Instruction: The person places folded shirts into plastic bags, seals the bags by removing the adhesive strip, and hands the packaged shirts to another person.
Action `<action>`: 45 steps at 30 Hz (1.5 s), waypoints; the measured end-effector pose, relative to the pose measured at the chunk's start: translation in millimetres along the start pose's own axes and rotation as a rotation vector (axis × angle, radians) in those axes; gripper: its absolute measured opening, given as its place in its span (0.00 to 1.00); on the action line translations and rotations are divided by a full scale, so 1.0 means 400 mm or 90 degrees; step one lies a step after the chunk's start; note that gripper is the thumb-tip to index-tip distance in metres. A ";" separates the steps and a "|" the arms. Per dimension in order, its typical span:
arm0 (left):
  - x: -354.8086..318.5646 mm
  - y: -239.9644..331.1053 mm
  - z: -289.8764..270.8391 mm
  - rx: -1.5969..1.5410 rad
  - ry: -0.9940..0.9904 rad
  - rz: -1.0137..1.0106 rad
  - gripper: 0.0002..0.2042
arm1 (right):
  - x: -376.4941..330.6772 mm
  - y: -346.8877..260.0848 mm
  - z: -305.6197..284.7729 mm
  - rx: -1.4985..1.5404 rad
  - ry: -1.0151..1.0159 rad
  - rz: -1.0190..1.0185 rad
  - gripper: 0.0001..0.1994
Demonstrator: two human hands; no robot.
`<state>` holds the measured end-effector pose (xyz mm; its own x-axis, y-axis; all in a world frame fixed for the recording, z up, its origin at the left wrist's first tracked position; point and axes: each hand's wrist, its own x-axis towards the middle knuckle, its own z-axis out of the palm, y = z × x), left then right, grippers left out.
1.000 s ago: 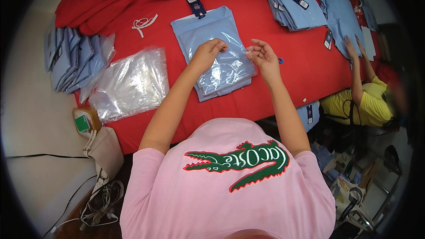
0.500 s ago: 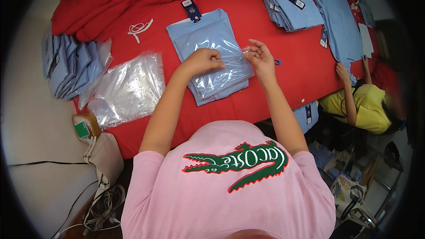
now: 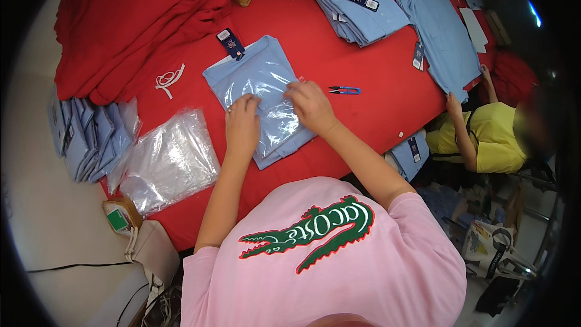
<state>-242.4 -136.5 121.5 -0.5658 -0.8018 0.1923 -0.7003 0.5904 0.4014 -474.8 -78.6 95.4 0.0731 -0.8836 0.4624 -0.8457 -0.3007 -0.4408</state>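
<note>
A folded light-blue shirt (image 3: 266,51) with a dark blue hang tag (image 3: 230,43) lies in front of me on the red-covered table. Shiny clear plastic, a bag (image 3: 273,122), covers its middle; the collar end and tag stick out beyond it. Whether the shirt is inside the bag or under it, I cannot tell. My left hand (image 3: 243,126) rests on the plastic's left part, fingers stretched and slightly apart. At the right edge my right hand (image 3: 311,106) has its fingers bent together on the plastic, their tips partly hidden.
Blue thread snips (image 3: 345,90) lie right of the bag. A stack of clear bags (image 3: 172,160) and bagged shirts (image 3: 91,136) sit left. Red cloth (image 3: 133,30) fills the far left. More folded shirts (image 3: 357,9) lie far right, where a person in yellow (image 3: 499,136) handles one.
My hands have come down from above onto the plastic, the left flattening out. The view has shifted, and the snips, mostly hidden before, now show fully.
</note>
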 end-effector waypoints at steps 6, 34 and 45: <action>-0.105 0.033 0.102 -0.015 -0.119 0.048 0.32 | -0.063 -0.003 0.052 0.025 -0.197 0.039 0.27; -0.091 0.043 -0.229 -0.215 0.332 -0.041 0.31 | 0.106 -0.174 -0.207 0.149 -0.182 -0.004 0.14; -0.171 0.266 -0.038 -1.090 -0.128 -0.413 0.27 | -0.151 0.073 -0.458 0.587 -0.024 0.474 0.14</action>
<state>-271.6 -20.3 164.5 -0.5474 -0.7399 -0.3909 0.2809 -0.6025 0.7471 -600.7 31.8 195.3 -0.2472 -0.9558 -0.1595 0.0130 0.1613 -0.9868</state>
